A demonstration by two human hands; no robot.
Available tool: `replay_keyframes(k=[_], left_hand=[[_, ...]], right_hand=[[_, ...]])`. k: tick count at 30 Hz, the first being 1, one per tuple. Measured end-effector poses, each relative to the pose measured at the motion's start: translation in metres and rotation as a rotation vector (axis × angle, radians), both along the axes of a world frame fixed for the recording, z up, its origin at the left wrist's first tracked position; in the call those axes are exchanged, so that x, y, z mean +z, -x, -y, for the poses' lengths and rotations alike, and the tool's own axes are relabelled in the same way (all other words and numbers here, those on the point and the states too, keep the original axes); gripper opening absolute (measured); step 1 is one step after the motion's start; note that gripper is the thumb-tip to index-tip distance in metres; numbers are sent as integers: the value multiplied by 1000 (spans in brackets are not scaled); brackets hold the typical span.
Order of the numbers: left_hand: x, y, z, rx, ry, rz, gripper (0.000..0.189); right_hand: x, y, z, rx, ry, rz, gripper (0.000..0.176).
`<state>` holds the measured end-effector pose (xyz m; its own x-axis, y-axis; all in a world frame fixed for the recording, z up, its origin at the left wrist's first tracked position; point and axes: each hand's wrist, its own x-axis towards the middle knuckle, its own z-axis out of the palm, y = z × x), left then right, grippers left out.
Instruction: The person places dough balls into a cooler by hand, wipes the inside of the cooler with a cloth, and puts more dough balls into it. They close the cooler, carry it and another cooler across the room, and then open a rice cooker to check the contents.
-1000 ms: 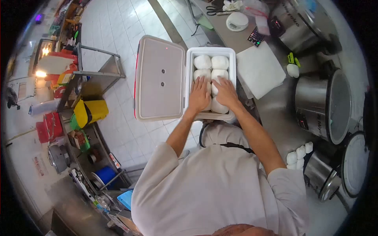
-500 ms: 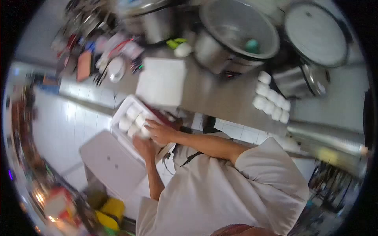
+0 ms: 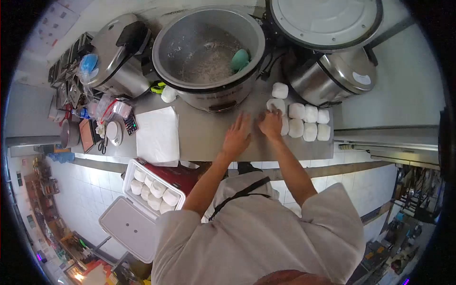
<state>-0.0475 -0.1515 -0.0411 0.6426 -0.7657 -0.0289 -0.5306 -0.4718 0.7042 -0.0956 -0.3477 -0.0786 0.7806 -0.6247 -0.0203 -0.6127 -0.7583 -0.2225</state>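
Several white, rounded, paper-wrapped bundles stand in rows on the steel counter, right of the middle. My right hand is at the left end of these rows, its fingers curled against one white bundle; the fingertips are partly hidden. My left hand is held apart from the bundles, over the counter in front of the large open rice cooker. Its fingers are stretched out and it holds nothing. At lower left, an open red cooler box with a white rim holds more white bundles.
A green scoop rests inside the cooker. White paper sheets, a small scale, a calculator and scissors lie to the left. Closed cookers flank the open one. The cooler lid hangs open.
Both hands have moved from the cooler's bundles up to the counter, the right one now at the bundle rows. My view has turned toward the counter and is sharper.
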Motion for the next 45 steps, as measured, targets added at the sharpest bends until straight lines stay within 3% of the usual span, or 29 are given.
replay_keyframes(k=[3, 5, 7, 8, 10, 12, 15, 17, 18, 19, 21, 23, 24, 25, 26, 27, 28, 30, 31, 32, 33, 34, 38, 40, 45], left_hand=[[-35, -15, 69, -11, -148, 28, 84], [-41, -13, 105, -21, -234, -25, 88], [-33, -15, 140, -41, -324, -127, 92], [-40, -10, 154, -37, -343, -119, 93], [-63, -4, 179, -9, -382, -108, 96], [-75, 7, 197, 122, -260, -139, 91], [-75, -10, 195, 279, 182, -236, 78], [-56, -17, 177, 335, -37, -204, 79], [-65, -21, 168, 458, -11, -229, 78], [-74, -21, 157, 557, 26, -244, 77], [-74, -28, 89, 507, 447, -778, 69], [-66, -24, 3, 379, 845, -1187, 62], [-38, -13, -60, 271, 1156, -1528, 57], [-30, 4, -115, 272, 1313, -1691, 49], [0, 19, -175, 464, 1360, -1855, 48], [-13, 36, -227, 352, 1488, -1756, 53], [7, 43, -272, 626, 1453, -1556, 52], [45, 56, -363, 1162, 1141, -1142, 54], [79, 48, -390, 1421, 621, -726, 55], [56, 45, -434, 1297, 452, -386, 60], [35, 39, -468, 1211, 327, -118, 65], [17, 35, -497, 1113, 203, 147, 71], [-41, 31, -555, 826, -16, 98, 74], [-44, 34, -560, 752, -168, 132, 70], [-62, 40, -512, 1234, -78, 312, 40]], right_hand=[[21, -24, 40, -201, -337, 163, 62], [-72, -39, 113, -59, -57, -20, 68], [-87, -58, 135, -45, -19, -80, 65], [-61, -60, 135, -103, -131, -64, 59], [-58, -67, 137, -35, -165, -23, 56], [-57, -77, 148, -29, -235, -79, 81], [-43, -77, 138, -52, -183, 110, 59], [-20, -58, 133, -159, -408, 417, 45], [-16, -43, 139, -199, -873, 696, 50], [-11, -16, 138, -211, -1143, 789, 52], [10, 33, 124, -333, -1684, 962, 59], [25, 61, 68, -301, -1716, 852, 61], [9, 72, 43, -213, -1413, 674, 62], [-14, 79, 10, -117, -1293, 530, 65], [-37, 86, -22, -18, -1165, 397, 69], [-24, 74, -85, 303, -855, 187, 69], [-9, 60, -151, 591, -502, 72, 70], [34, 5, -272, 619, -1322, 87, 58], [55, -23, -332, 547, -1694, 28, 52], [34, -44, -371, 934, -1392, 36, 55], [70, -61, -420, 1088, -1301, 36, 57], [49, -78, -455, 1370, -1077, 196, 62], [10, -125, -539, 1797, -606, 24, 74], [3, -129, -552, 1771, -449, -28, 58], [-9, -74, -574, 1478, -255, 100, 46]])
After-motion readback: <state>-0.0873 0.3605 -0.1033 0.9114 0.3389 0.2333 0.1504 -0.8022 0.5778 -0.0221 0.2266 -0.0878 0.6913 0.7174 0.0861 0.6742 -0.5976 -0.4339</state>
